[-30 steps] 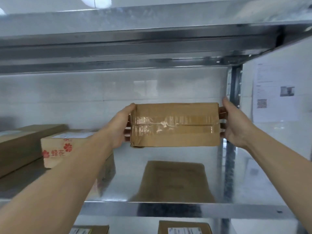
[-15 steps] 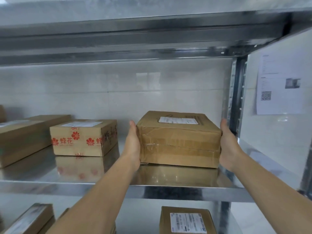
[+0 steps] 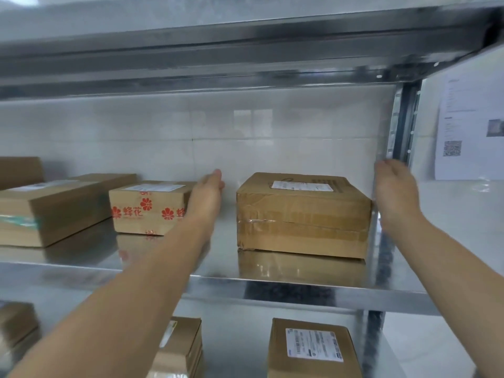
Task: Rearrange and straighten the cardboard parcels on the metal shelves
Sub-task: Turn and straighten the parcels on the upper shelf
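A taped brown cardboard parcel (image 3: 302, 214) with a white label on top lies flat at the right end of the metal shelf (image 3: 245, 289). My left hand (image 3: 207, 197) hovers a short way off its left side, fingers straight, holding nothing. My right hand (image 3: 396, 195) is just off its right side by the shelf post, fingers relaxed and empty. Left of my left hand stands a smaller parcel with red flower print (image 3: 148, 208). A longer flat parcel (image 3: 54, 208) lies further left.
The upright shelf post (image 3: 403, 126) stands right behind my right hand. The upper shelf (image 3: 245, 36) hangs low overhead. Two labelled parcels (image 3: 311, 350) (image 3: 180, 347) sit on the lower shelf. A paper notice (image 3: 469, 126) is stuck on the right wall.
The parcel went from held in the air to resting on the shelf. Both hands have let go and moved outward away from its sides.
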A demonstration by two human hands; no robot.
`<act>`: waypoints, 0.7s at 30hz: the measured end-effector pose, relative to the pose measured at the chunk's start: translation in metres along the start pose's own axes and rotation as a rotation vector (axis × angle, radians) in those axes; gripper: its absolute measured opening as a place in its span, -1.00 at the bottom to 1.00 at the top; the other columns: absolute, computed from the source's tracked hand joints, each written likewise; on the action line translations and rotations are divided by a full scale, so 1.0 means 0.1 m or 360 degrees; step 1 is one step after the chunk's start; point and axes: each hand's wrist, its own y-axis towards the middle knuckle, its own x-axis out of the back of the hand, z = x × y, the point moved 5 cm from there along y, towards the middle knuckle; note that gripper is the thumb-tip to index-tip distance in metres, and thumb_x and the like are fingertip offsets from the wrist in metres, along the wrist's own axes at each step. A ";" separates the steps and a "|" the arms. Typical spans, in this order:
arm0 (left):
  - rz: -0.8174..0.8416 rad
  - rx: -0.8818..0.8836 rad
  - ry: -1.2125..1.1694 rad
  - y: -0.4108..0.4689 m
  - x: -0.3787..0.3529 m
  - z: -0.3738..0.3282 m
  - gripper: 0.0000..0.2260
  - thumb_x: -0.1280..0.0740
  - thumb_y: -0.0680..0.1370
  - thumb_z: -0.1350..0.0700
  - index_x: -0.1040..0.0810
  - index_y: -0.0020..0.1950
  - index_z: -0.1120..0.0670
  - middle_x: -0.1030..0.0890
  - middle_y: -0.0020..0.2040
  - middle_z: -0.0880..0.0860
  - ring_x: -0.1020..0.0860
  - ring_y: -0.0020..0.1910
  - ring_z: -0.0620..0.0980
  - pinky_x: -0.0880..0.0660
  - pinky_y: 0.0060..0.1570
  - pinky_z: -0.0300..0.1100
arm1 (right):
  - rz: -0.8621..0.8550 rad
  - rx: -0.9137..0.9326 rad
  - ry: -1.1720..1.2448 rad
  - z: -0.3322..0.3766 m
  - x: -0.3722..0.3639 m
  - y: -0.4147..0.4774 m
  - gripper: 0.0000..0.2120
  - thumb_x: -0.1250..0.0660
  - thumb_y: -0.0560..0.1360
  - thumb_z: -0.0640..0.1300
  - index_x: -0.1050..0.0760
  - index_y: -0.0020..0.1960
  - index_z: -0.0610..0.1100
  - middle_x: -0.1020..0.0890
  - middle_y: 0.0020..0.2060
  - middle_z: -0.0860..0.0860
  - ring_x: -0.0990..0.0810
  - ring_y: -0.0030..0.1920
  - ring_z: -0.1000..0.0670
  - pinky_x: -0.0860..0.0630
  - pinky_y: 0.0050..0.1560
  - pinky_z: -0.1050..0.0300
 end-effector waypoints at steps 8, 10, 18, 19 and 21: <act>-0.0025 -0.0263 0.0029 -0.27 0.80 -0.48 -0.92 -0.32 0.61 0.13 -0.58 -0.05 0.09 -0.58 -0.28 0.04 -0.51 -0.32 0.00 -0.43 -0.30 -0.24 | 0.0750 0.0450 0.0096 0.84 -1.48 -1.05 -0.77 -0.23 0.64 -0.10 -0.55 -0.16 -0.04 -0.63 -0.32 0.07 -0.55 -0.33 0.08 -0.52 -0.24 0.09; -0.0077 -0.0207 0.0109 -0.38 1.21 -0.41 -0.91 -0.33 0.60 0.13 -0.57 -0.06 0.11 -0.58 -0.33 0.02 -0.50 -0.34 0.00 -0.39 -0.32 -0.21 | 0.1098 0.0320 0.0052 0.79 -2.01 -1.50 -0.74 -0.24 0.63 -0.12 -0.51 -0.22 -0.07 -0.61 -0.40 0.05 -0.51 -0.43 0.07 -0.44 -0.36 0.13; -0.0753 0.0299 0.0135 -1.26 3.54 0.40 -0.88 -0.32 0.62 0.13 -0.49 -0.12 0.07 -0.52 -0.33 0.01 -0.45 -0.45 -0.08 -0.32 -0.43 -0.26 | 0.1866 -0.0447 0.0190 0.26 -3.57 -3.68 -0.80 -0.21 0.65 -0.17 -0.49 -0.14 -0.13 -0.56 -0.37 -0.05 -0.46 -0.42 0.01 -0.39 -0.42 0.19; -0.0823 0.0349 0.0096 -1.39 3.78 0.50 -0.87 -0.31 0.62 0.14 -0.47 -0.13 0.07 -0.51 -0.35 0.01 -0.44 -0.47 -0.08 -0.32 -0.45 -0.27 | 0.1910 -0.0521 0.0212 0.25 -3.67 -3.93 -0.81 -0.21 0.65 -0.18 -0.49 -0.13 -0.14 -0.55 -0.36 -0.05 -0.46 -0.42 0.01 -0.38 -0.42 0.19; -0.0986 0.0447 0.0035 -1.72 4.33 0.67 -0.85 -0.30 0.63 0.15 -0.47 -0.14 0.05 -0.48 -0.45 -0.04 -0.42 -0.54 -0.12 -0.30 -0.48 -0.30 | 0.2022 -0.0650 0.0246 0.24 -3.90 -4.52 -0.81 -0.22 0.64 -0.18 -0.51 -0.12 -0.16 -0.55 -0.37 -0.06 -0.45 -0.42 0.00 -0.37 -0.42 0.20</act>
